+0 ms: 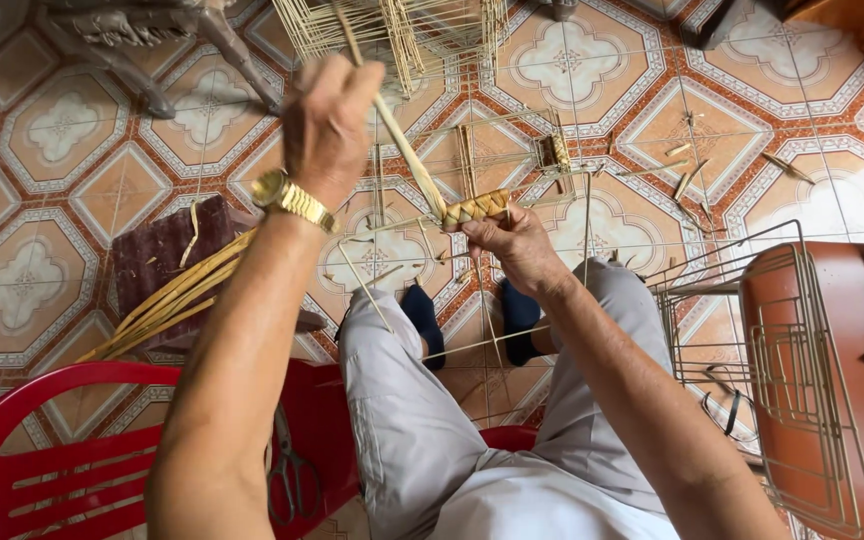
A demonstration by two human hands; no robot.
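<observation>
Single view, head-mounted. Looks steeply down from close above the seated person's lap onto the patterned orange-and-white tiled floor (62,130); both forearms enter from the bottom edge, near the lens.

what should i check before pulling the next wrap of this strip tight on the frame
1. Left hand grips the strip: ok.
2. Right hand holds the frame beside the woven section: ok.
3. Strip runs taut from hand to weave: ok.
4. Weave looks even: cannot tell, partly hidden.
5. Spare strips within reach at the left: ok.
6. Scissors at hand on the red chair: ok.
</observation>
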